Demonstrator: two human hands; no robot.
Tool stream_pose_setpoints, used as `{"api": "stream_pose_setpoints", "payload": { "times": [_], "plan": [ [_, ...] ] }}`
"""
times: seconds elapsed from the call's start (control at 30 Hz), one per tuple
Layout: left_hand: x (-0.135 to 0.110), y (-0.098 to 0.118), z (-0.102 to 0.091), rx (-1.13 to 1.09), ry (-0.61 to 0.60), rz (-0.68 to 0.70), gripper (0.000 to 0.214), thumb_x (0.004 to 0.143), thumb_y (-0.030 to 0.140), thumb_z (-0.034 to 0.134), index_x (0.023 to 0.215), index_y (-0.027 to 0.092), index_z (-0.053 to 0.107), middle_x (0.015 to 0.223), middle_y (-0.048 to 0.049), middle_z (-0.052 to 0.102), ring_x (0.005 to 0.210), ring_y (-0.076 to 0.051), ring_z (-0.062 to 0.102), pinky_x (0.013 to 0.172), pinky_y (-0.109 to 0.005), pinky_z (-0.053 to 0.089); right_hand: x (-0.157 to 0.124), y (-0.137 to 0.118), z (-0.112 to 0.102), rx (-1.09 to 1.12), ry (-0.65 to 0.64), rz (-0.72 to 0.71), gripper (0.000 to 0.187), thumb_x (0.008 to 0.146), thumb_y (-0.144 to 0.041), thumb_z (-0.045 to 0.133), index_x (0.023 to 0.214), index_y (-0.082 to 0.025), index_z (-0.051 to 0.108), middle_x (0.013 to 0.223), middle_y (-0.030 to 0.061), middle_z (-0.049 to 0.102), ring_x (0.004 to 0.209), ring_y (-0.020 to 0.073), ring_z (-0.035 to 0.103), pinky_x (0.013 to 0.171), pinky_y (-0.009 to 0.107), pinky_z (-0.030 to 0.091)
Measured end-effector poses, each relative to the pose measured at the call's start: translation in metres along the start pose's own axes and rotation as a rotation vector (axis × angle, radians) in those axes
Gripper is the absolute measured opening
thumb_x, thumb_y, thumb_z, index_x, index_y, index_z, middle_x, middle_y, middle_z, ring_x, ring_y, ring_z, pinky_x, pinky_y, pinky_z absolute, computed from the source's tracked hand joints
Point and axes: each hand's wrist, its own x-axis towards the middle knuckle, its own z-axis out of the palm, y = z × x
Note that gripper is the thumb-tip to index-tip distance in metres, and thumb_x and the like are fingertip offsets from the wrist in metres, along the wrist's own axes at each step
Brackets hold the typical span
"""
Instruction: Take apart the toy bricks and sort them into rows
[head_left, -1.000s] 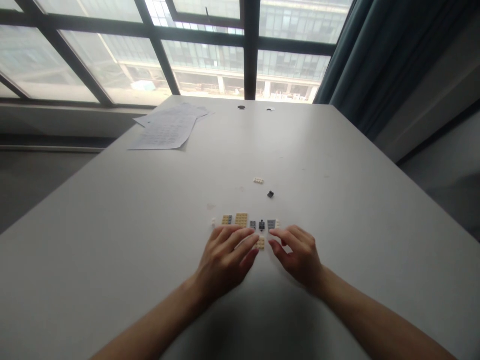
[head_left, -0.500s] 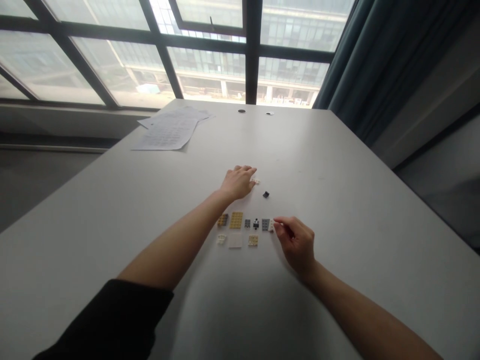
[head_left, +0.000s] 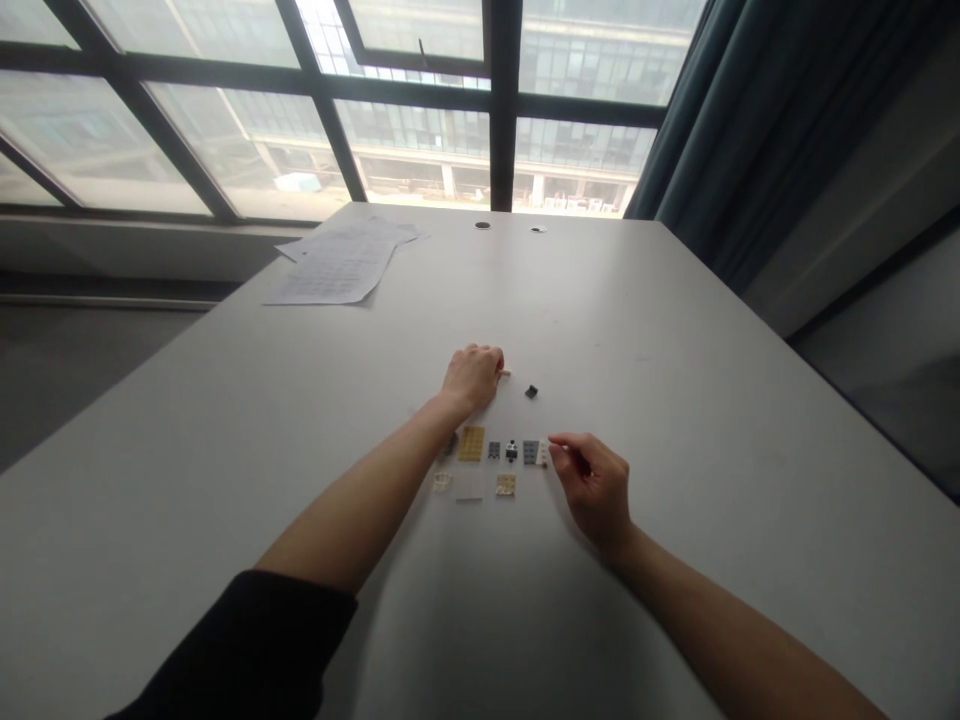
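Far forward on the table, my left hand (head_left: 474, 377) is closed with its knuckles up, fingers curled over a small white brick (head_left: 505, 373) whose end pokes out on the right. Nearer to me, my right hand (head_left: 592, 480) is pinched at the right edge of a white studded brick (head_left: 542, 453), which sits against a grey studded plate (head_left: 529, 453). To its left lie a small black-and-grey piece (head_left: 511, 451), a small dark grey brick (head_left: 494, 451) and a tan plate (head_left: 471, 443). My left forearm partly covers a darker piece (head_left: 451, 444).
Below that row lie a clear studded piece (head_left: 442, 483), a flat white tile (head_left: 469, 486) and a tan brick (head_left: 506, 485). A black piece (head_left: 531, 391) lies right of my left hand. Printed sheets (head_left: 337, 265) rest at the far left of the white table (head_left: 675, 400).
My left hand has curled its fingers over the small white brick and drawn slightly toward me. My right hand stays in the same place.
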Motion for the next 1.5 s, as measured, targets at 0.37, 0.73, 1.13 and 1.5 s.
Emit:
{"api": "stream_pose_setpoints", "payload": {
  "times": [0.37, 0.73, 1.13, 1.5],
  "plan": [
    [-0.13, 0.045, -0.026, -0.721, 0.186, 0.057, 0.007, 0.087, 0.023, 0.061, 0.089, 0.021, 0.068, 0.079, 0.0006, 0.068, 0.072, -0.012, 0.062, 0.067, -0.022, 0.05, -0.007, -0.009, -0.002, 0.125, -0.026, 0.043, 0.018, 0.087, -0.022, 0.06, 0.104, -0.019, 0.062, 0.072, -0.0022, 0.06, 0.058, 0.0105, 0.051, 0.057, 0.023, 0.045],
    [-0.174, 0.044, 0.005, -0.998, 0.296, -0.092, 0.023, 0.08, 0.018, 0.07, 0.102, 0.023, 0.065, 0.084, 0.0007, 0.072, 0.075, -0.014, 0.07, 0.07, -0.024, 0.057, -0.02, -0.026, 0.003, 0.236, -0.182, 0.089, 0.005, 0.085, -0.018, 0.065, 0.088, -0.021, 0.068, 0.077, 0.001, 0.072, 0.065, 0.0126, 0.063, 0.062, 0.023, 0.051],
    [-0.178, 0.043, 0.0, -0.659, 0.451, 0.217, 0.032, 0.079, 0.012, 0.07, 0.109, 0.022, 0.065, 0.097, -0.0041, 0.07, 0.085, -0.015, 0.068, 0.075, -0.025, 0.058, -0.029, -0.024, 0.006, 0.441, -0.187, 0.28, 0.02, 0.084, -0.02, 0.064, 0.104, -0.022, 0.06, 0.075, 0.0004, 0.069, 0.065, 0.0134, 0.064, 0.062, 0.025, 0.052],
    [-0.179, 0.044, -0.004, -0.657, 0.441, 0.266, 0.019, 0.078, 0.011, 0.071, 0.092, 0.022, 0.066, 0.081, -0.0021, 0.069, 0.073, -0.015, 0.066, 0.068, -0.026, 0.054, -0.028, -0.026, 0.003, 0.347, -0.141, 0.098, 0.012, 0.089, -0.016, 0.054, 0.092, -0.022, 0.063, 0.077, 0.0, 0.061, 0.067, 0.0121, 0.059, 0.061, 0.024, 0.05]
  ]
}}
